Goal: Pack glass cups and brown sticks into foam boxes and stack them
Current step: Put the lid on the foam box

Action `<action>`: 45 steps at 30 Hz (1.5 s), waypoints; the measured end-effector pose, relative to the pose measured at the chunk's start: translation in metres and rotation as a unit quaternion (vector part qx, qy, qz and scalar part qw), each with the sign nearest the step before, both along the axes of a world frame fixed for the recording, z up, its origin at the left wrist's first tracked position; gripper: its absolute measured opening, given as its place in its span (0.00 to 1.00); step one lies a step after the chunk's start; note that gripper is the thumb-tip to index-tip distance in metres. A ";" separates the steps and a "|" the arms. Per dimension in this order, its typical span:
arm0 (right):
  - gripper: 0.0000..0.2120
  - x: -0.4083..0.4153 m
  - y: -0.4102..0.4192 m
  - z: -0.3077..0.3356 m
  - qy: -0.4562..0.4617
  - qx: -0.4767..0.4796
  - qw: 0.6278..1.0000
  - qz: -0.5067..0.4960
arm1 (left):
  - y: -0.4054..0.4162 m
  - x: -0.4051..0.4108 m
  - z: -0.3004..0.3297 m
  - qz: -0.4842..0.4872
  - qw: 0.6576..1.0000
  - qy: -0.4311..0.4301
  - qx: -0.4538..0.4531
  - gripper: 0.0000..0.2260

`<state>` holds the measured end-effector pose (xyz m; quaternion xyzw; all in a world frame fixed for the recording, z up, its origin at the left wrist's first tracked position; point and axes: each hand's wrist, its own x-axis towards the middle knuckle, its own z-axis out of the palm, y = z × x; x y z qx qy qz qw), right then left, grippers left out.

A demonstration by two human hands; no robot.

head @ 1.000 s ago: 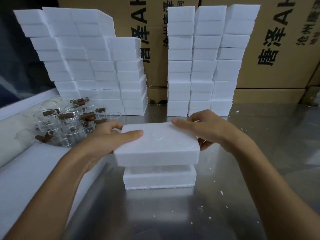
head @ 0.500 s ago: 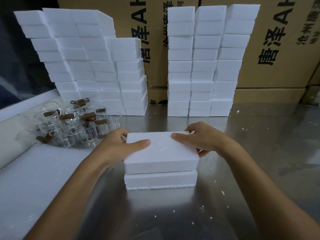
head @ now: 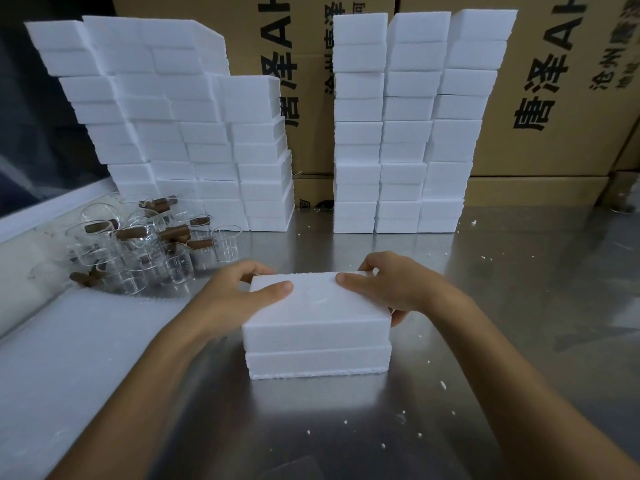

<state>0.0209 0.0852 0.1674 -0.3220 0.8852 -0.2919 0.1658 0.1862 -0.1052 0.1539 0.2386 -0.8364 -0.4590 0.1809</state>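
Observation:
A white foam lid sits closed on its white foam base on the steel table in front of me. My left hand grips the lid's left end, thumb on top and fingers curled behind. At the right end my right hand holds it the same way. What lies inside the box is hidden. To the left, several clear glass cups stand in a cluster, with brown sticks lying in and among them.
Two tall stacks of white foam boxes stand at the back, one at the left and one in the middle, before cardboard cartons. A white foam sheet covers the table's left side. Foam crumbs dot the steel table.
Both hands lowered the foam lid from well above the base until it closed onto it. The cups and stacks have not moved.

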 end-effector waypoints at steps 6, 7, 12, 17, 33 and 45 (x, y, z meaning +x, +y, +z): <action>0.26 0.009 0.005 0.015 -0.024 0.033 0.998 0.038 | -0.018 0.019 0.001 -0.205 0.973 -0.087 0.053 0.40; 0.27 0.011 0.007 0.018 -0.037 0.045 0.997 0.052 | -0.019 0.021 0.000 -0.214 0.971 -0.091 0.056 0.42; 0.48 0.016 0.018 0.028 -0.048 0.150 0.977 0.144 | -0.021 0.018 -0.007 -0.241 0.964 -0.099 0.049 0.44; 0.53 0.015 0.008 0.014 0.057 0.185 0.971 0.141 | -0.021 0.017 -0.011 -0.216 0.973 -0.073 0.022 0.46; 0.51 0.001 0.009 -0.003 0.030 0.092 0.984 0.151 | -0.028 0.012 -0.026 -0.168 0.984 -0.018 0.060 0.48; 0.44 0.016 0.038 -0.054 0.047 -0.114 0.980 0.155 | -0.019 0.013 -0.035 -0.114 0.991 0.067 0.030 0.35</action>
